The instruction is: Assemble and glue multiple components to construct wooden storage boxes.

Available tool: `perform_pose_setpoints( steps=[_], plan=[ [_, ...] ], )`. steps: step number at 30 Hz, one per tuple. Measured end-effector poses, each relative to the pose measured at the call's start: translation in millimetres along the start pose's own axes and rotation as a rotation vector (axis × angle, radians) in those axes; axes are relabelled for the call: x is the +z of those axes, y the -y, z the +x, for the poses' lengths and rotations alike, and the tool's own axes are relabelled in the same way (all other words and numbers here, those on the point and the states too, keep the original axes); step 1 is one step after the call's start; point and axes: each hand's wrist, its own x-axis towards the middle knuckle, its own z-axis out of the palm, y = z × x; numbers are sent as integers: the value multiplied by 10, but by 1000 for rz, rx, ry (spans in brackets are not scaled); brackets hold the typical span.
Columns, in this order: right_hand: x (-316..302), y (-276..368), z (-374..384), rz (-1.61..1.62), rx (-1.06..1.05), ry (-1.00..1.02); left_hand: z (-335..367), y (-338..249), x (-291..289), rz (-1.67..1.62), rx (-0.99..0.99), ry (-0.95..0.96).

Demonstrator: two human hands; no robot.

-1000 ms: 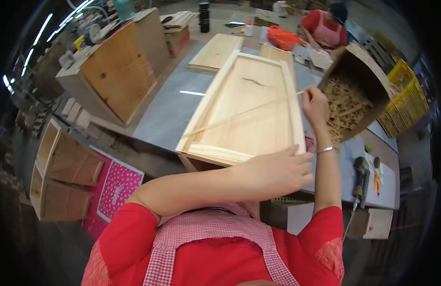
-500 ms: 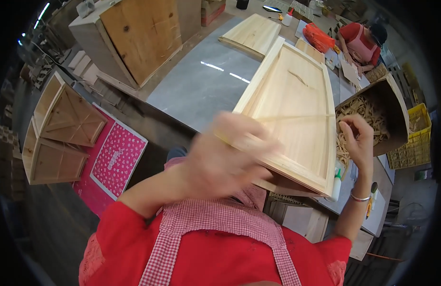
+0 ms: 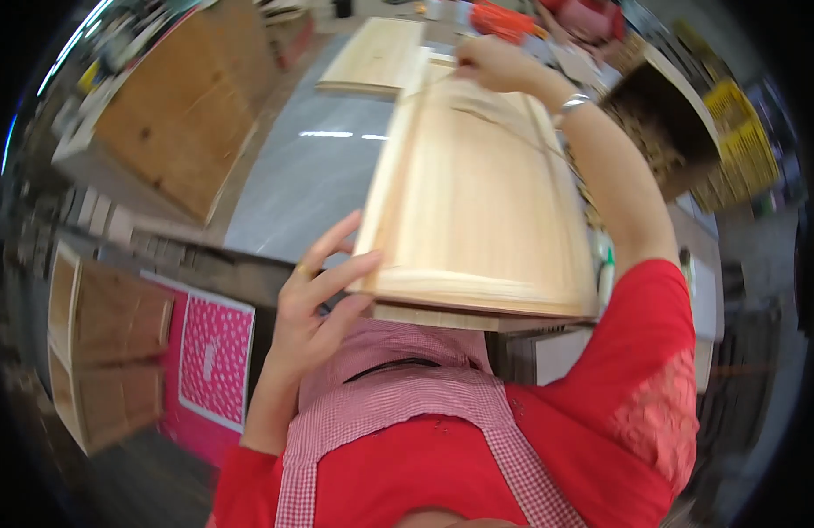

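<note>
A shallow pale wooden box [image 3: 477, 202] with a raised rim lies on the table in front of me. My left hand [image 3: 319, 295] is at its near left corner, fingers spread and touching the rim. Over the far end of the box, my right hand [image 3: 490, 63] is closed in a pinch on a thin tan elastic band [image 3: 424, 90], which runs toward the left rim. Another thin strip [image 3: 530, 139], blurred, crosses the panel toward the right rim. My right fingertips are partly hidden.
A carton [image 3: 666, 123] of tan bands stands at the right, beside a yellow crate [image 3: 737, 145]. A wooden panel [image 3: 376, 53] lies on the grey tabletop [image 3: 283, 180]. Wooden cabinets [image 3: 116, 352] stand lower left by a pink patterned sheet [image 3: 215, 352]. A co-worker [image 3: 592, 19] is at the far side.
My left hand has moved from above the box's near end to its left corner. My right hand has gone from beside the carton to the box's far end. The view has shifted.
</note>
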Motion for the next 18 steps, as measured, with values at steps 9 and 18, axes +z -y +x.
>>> perform_pose_setpoints(
  steps=[9,18],
  plan=[
    [-180,-720,-1553,46,490,-313,-34,70,-47,-32,-86,57],
    [1171,-1444,-3145,-64,924,14,-194,127,-91,-5,-130,18]
  ],
)
